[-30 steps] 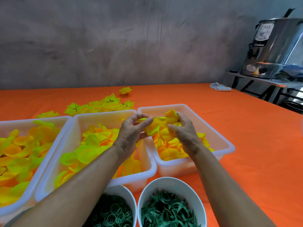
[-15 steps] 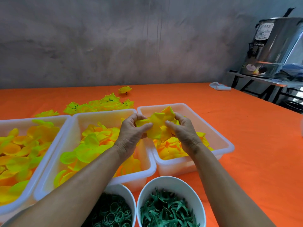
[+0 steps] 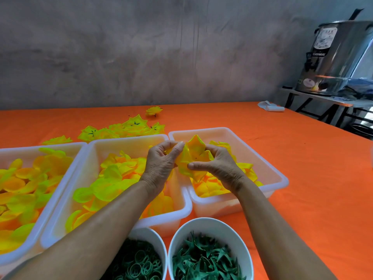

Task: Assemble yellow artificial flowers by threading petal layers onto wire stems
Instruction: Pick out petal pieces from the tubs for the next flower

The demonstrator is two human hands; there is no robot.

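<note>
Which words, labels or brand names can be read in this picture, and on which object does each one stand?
"TECHWARE" (uncertain, letters are small): dark print on the side of the steel urn, below its white label.
White label near the urn's top: printed lines, too small and blurred to read.
Round badge low on the urn: unreadable.
No text shows on the white tubs, bowls or orange tablecloth.

Steel urn (image 3: pixel 339 57) on side stand; white cloth (image 3: pixel 270 107).
</note>
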